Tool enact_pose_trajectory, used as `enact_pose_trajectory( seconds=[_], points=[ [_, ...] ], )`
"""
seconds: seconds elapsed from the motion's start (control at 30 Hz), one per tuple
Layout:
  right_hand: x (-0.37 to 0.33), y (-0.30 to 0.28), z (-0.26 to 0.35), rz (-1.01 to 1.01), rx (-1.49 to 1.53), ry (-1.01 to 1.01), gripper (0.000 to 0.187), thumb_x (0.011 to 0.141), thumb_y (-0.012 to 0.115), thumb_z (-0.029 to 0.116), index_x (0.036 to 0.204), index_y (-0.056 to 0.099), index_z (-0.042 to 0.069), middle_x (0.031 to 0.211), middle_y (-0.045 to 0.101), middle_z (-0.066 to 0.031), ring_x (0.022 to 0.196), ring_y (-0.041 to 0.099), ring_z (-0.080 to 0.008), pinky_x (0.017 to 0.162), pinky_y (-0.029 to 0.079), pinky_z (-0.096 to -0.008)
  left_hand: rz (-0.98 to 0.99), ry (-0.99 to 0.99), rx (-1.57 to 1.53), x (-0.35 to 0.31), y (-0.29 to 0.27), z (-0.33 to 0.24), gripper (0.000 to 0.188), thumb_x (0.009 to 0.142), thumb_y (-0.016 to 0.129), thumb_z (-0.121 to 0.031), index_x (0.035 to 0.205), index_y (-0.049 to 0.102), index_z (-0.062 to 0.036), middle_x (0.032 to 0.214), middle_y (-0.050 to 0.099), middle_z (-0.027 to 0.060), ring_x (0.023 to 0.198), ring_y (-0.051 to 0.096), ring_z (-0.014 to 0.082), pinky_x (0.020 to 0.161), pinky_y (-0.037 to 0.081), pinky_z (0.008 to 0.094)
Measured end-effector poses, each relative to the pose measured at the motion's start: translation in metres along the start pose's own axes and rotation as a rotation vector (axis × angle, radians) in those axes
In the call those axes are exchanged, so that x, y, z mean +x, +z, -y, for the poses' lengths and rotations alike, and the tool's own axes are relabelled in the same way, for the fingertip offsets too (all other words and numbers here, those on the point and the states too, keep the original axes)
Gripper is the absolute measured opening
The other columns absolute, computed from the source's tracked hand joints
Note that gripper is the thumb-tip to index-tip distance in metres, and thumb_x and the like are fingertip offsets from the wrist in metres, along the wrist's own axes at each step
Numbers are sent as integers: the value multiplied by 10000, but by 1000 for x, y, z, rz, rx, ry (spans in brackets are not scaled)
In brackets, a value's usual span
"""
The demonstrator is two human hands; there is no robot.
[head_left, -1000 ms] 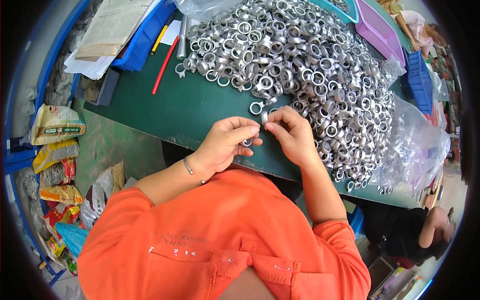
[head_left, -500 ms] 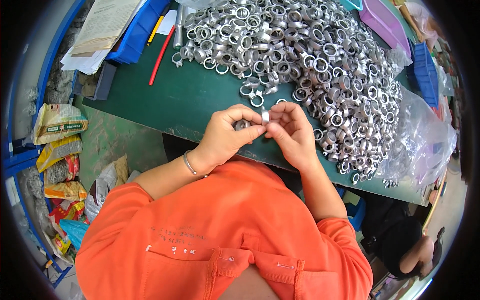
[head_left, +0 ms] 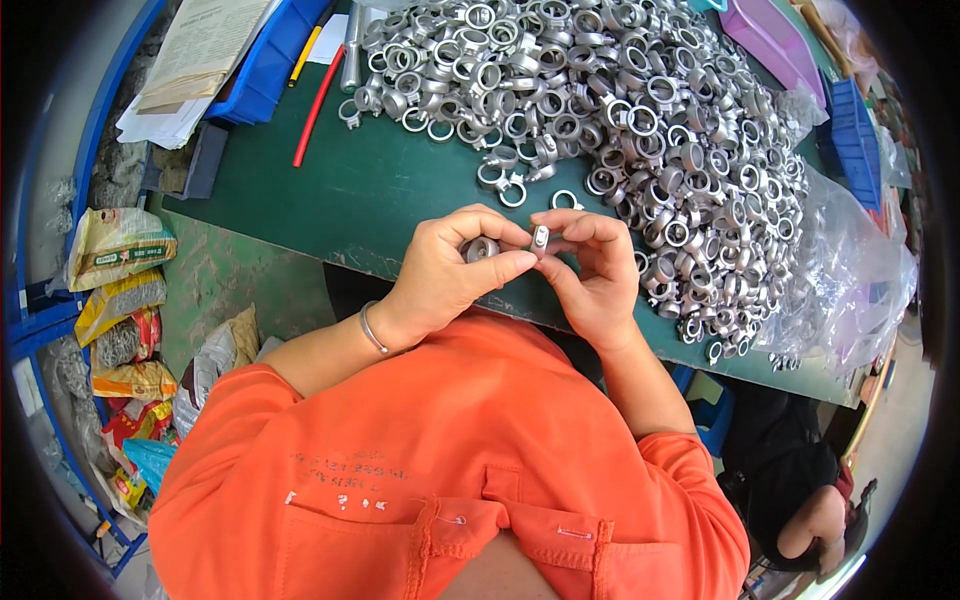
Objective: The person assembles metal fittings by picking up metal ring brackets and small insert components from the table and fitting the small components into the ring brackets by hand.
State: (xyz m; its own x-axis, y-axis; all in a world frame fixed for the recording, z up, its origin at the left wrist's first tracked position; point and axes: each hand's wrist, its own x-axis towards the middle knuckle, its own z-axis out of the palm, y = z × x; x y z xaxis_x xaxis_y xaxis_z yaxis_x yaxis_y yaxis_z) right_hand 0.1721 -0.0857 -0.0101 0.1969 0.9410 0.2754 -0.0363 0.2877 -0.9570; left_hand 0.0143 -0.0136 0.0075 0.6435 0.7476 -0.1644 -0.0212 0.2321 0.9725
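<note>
In front of my body, over the near edge of the green table, my two hands meet at the fingertips. My right hand (head_left: 597, 275) pinches a small silver metal ring (head_left: 540, 240) between thumb and fingers, a raised lug with a slot facing up. The fingertips of my left hand (head_left: 445, 262) are close beside that ring; whether they touch it I cannot tell. Within my left hand's curled fingers sits a round grey metal piece (head_left: 482, 249), partly hidden by the thumb and index finger. Just beyond my hands a loose metal ring (head_left: 566, 201) lies on the table.
A big heap of metal rings (head_left: 660, 130) covers the table's middle and right. Back left are a red stick (head_left: 318, 115), a metal tube (head_left: 351, 50) and a blue bin (head_left: 262, 75) with papers. Clear plastic bags (head_left: 850, 270) hang right; another person (head_left: 800, 490) sits lower right.
The ring between my fingertips has been turned, so its slotted lug now shows instead of a smooth band. My right fingers have shifted around it; my left hand has barely moved.
</note>
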Motion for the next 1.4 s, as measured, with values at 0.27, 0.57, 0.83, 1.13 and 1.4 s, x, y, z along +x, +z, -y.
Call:
enact_pose_trajectory(
  seconds=[0.27,0.57,0.83,1.13,1.4],
  points=[
    [6,-3,11,74,-279,-170,340,667,679,-92,964,543,4,942,599,-143,740,582,-254,631,479,-291,3,-170,-165,0,-2,-3,155,831,566,-24,981,572,14,838,612,58,713,606,116,577,512,221],
    [44,-12,-12,-24,-1097,-281,246,711,568,-14,950,586,41,916,547,-103,804,532,-292,668,461,-370,100,-420,-676,7,-10,0,245,791,479,-64,1027,518,-13,867,565,105,800,617,211,555,553,285],
    [47,-12,-20,-64,-1034,-366,136,722,604,14,849,572,53,784,569,-80,730,542,-278,619,459,-366,73,-423,-592,6,-4,5,109,865,568,-131,917,513,-53,747,510,32,648,558,135,430,459,245],
    [40,-8,-9,75,-989,-253,109,710,620,29,807,581,57,778,583,-67,744,542,-273,645,431,-367,-56,-289,-434,1,-6,3,75,865,549,-91,907,519,-37,709,540,58,594,546,113,455,461,235],
    [31,-13,-3,129,-1052,-230,148,711,605,-6,851,617,40,859,603,-75,751,562,-266,652,452,-348,-37,-271,-380,-1,-3,1,74,864,548,-87,910,522,-34,693,555,71,569,534,102,460,457,229]
  ],
)
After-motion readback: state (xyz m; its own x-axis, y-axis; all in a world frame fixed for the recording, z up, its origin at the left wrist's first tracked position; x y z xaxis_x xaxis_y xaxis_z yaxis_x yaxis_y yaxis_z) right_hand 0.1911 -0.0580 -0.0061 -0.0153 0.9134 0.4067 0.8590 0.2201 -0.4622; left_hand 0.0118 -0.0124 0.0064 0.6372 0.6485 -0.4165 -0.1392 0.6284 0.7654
